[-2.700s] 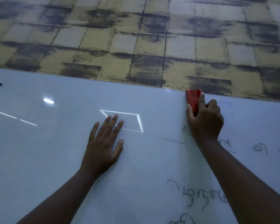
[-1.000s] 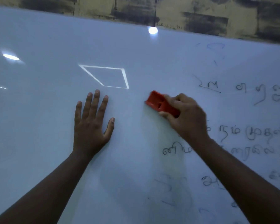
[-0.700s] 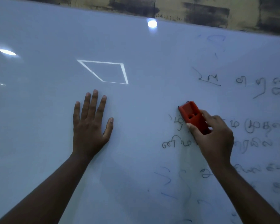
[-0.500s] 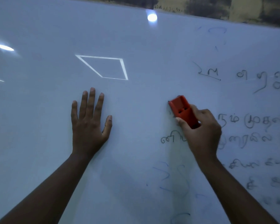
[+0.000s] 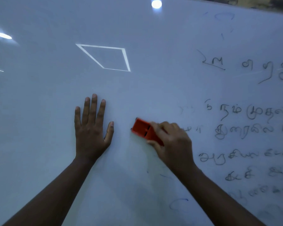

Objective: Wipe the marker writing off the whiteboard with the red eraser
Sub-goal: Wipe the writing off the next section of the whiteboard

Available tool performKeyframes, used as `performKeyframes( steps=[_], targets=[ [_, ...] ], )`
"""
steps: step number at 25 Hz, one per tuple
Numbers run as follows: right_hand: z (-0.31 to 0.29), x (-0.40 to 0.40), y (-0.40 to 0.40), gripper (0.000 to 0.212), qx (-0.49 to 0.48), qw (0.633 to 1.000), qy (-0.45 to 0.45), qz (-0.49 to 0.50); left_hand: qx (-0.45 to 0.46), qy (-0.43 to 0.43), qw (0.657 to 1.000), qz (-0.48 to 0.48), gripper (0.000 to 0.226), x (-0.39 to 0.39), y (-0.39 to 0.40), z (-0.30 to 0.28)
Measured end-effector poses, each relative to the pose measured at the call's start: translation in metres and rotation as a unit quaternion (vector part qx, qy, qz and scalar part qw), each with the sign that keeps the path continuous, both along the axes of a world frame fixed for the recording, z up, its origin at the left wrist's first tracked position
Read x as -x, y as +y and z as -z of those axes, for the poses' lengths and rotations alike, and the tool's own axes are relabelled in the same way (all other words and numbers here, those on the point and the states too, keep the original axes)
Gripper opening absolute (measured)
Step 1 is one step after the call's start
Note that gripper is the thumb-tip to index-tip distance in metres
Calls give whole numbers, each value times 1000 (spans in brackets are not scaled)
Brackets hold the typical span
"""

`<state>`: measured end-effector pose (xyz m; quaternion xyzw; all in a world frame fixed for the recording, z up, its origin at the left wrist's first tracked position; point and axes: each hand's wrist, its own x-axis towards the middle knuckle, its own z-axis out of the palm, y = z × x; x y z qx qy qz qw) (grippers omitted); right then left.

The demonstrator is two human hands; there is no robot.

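The whiteboard (image 5: 47, 98) fills nearly the whole head view. My right hand (image 5: 171, 144) grips the red eraser (image 5: 143, 130) and holds it against the board near the middle, tilted up to the left; the hand is motion-blurred. My left hand (image 5: 91, 128) rests flat on the board just left of the eraser, fingers straight and pointing up. Dark marker writing (image 5: 245, 132) runs in several lines down the right side. Faint blue strokes (image 5: 178, 203) show low on the board beside my right forearm.
Bright light reflections lie on the board: a round spot (image 5: 156, 4) at the top, an oval (image 5: 2, 35) at the left, and a four-sided outline (image 5: 108, 57) above my left hand. A strip of patterned wall (image 5: 258, 4) shows at the top right.
My right hand has swept the eraser left and down across the board, and the word at the left end of the second line is gone. My left hand stays pressed flat.
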<state>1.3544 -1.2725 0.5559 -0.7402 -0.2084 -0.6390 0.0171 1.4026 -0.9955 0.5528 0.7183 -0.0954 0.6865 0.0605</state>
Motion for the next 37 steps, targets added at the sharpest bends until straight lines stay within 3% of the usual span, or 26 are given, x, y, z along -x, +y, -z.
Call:
performKeyframes(
  steps=[6, 10, 12, 19, 22, 25, 30, 34, 37],
  targets=[
    [-66, 4, -67, 61, -266, 962, 49, -28, -2, 7, 1000, -2, 70, 1, 1, 20],
    [-63, 1, -64, 60, -345, 936, 37, -67, 4, 11, 1000, -8, 70, 1, -2, 32],
    [-47, 0, -41, 57, -325, 942, 40, -80, 11, 14, 1000, -9, 70, 0, -4, 38],
    [72, 6, 27, 59, -86, 992, 90, -30, 15, 38, 999, -3, 69, 5, -7, 60],
    [84, 9, 24, 60, -25, 996, 88, -10, 13, 45, 999, -6, 69, 6, -7, 69],
    [54, 10, 2, 60, -56, 994, 93, 3, 11, 48, 999, -6, 69, 5, -6, 80],
    [-12, 11, -52, 60, -253, 962, 97, -41, 14, 53, 998, -9, 67, 6, -8, 94],
    [8, 10, -46, 59, -273, 955, 96, -68, 23, 57, 998, -5, 66, 8, -12, 106],
    [63, 11, -24, 59, -208, 967, 133, -60, 24, 62, 998, -1, 65, 7, -14, 116]
  ],
)
